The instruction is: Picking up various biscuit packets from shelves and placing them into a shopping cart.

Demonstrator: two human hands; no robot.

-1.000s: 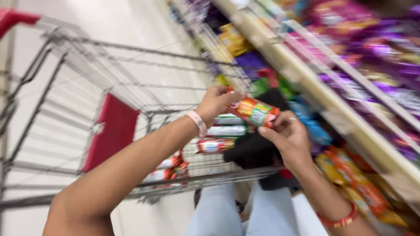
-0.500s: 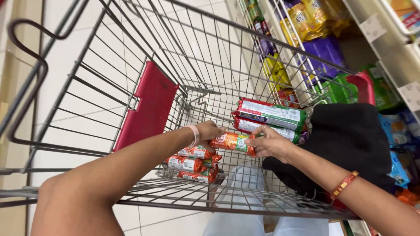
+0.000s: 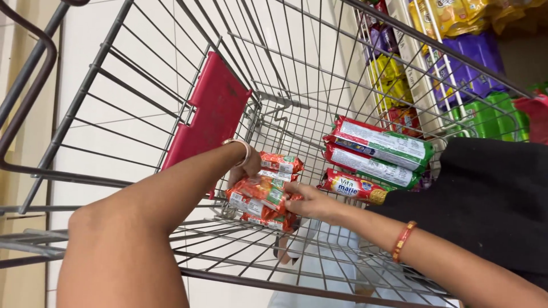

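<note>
- Head camera, looking down into a wire shopping cart [image 3: 171, 85] that stands beside shelves [image 3: 451, 51] stocked with yellow, purple and green packets.
- Progress, as a judgement: several packets already lie in the cart, so the loading looks well under way. How many more are meant to go in cannot be told.
- Already in the cart: three long red-and-green biscuit packs [image 3: 379, 151] lying side by side near the right wall, next to a black bag [image 3: 485, 199].
- Under the hands, a small stack of orange packets [image 3: 268, 194] rests on the cart floor, close to a red flap [image 3: 211, 114] at the back of the basket.
- The left hand [image 3: 245, 165], a pale band on its wrist, reaches over the cart rim; its fingers curl around the far side of the top orange packet, grasping it.
- The right hand [image 3: 311, 202], a red bangle on its wrist, lies on the near end of the same packet, fingers partly closed and pressing it onto the stack.
- Both hands touch the packet; neither has let go.
</note>
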